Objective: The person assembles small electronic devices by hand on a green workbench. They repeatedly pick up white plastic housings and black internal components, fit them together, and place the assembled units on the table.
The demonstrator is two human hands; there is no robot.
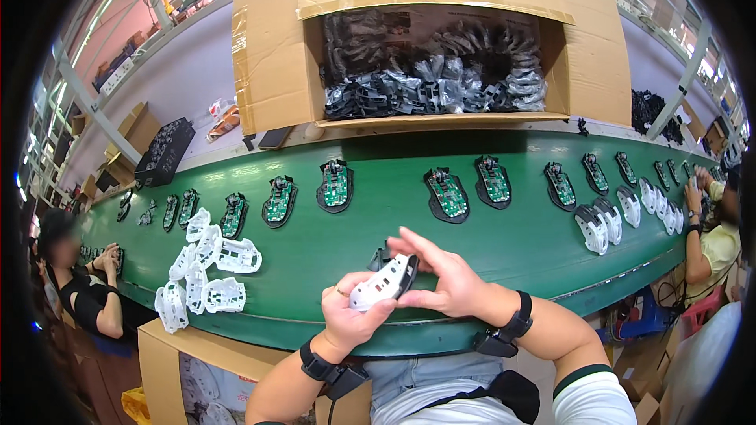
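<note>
A white computer mouse shell with a black part along its right side is held up over the near edge of the green bench. My left hand is closed around its left end, thumb below. My right hand holds the black side, thumb beneath and fingers stretched along the top. A small dark piece shows behind the shell, partly hidden. Left of my hands lies a loose pile of white mouse shells. Beyond them, black mouse bases with green circuit boards stand in a row.
A large open carton of bagged black parts stands across the bench. More white shells lie at the right. Another carton with white shells sits below the bench's near left edge. Co-workers sit at both ends; a black bin is far left.
</note>
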